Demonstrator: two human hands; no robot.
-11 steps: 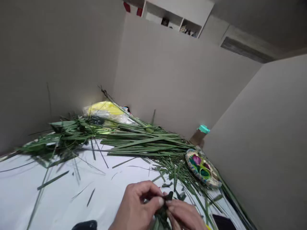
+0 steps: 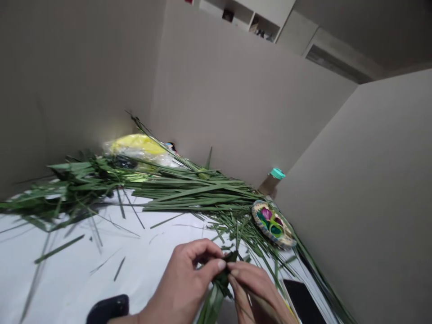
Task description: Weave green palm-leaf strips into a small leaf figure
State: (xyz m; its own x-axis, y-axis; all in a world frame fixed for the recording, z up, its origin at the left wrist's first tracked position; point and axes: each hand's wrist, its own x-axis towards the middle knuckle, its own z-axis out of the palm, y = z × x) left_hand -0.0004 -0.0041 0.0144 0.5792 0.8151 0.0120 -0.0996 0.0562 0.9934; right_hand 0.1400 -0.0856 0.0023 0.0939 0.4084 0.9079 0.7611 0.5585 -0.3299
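Note:
My left hand [image 2: 189,272] pinches a bunch of folded green leaf strips [image 2: 213,300] between thumb and forefinger, low in the middle of the view. From the other side, my right hand [image 2: 258,290] presses its fingertips on the same folded leaf, close to the left thumb. Dark folded ends stick up between the two hands, and longer strips hang down below them. The lower part of the bunch runs out of the frame. Just beyond the hands, small leaf scraps lie on the white table.
Long green leaf strips [image 2: 192,193] lie across the back of the white table [image 2: 101,265]. A leafy heap [image 2: 77,189] and a yellow plastic bag [image 2: 138,146] are at left. On the right are a woven tray [image 2: 266,231], a teal-lidded bottle [image 2: 272,180] and a phone [image 2: 302,299]. A black object [image 2: 108,309] sits front left.
Everything has shifted up and left as the head view moved. Both hands stay on the leaf bunch; more of its hanging strips and of the phone now show.

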